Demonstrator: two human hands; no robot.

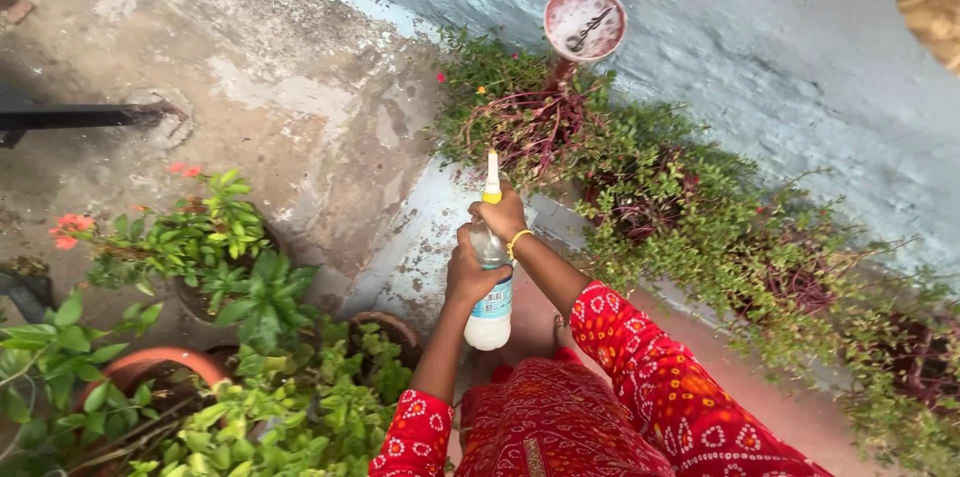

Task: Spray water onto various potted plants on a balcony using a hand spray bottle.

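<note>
1. Bottle (490,287) — clear plastic, pale liquid in the lower part, blue-and-white label, long white nozzle with a yellow collar — held upright in front of the body, roughly in the middle of the view.
2. Long axis near vertical, tilted only a touch; nozzle tip up and away, toward the trailing plants (640,187) along the pale blue wall (760,27).
3. Left hand (470,272) wrapped around the bottle's middle, fingers closed on it from the left side.
4. Right hand (503,214) higher up, closed about the neck just under the yellow collar; yellow bangle (517,241) on that wrist.
5. Right hand nearer the nozzle, left hand nearer the base — both touching the bottle, one stacked above the other.
6. Trailing plants beyond and to the right of the nozzle, near but not touching it; round dish (585,22) with a dark tool lying in it farther up, on a stand among them.
7. Potted leafy plants (230,267) and a terracotta pot (165,367) well to the left, below the left elbow.
8. Red patterned sleeves (650,367) at the bottom edge.
</note>
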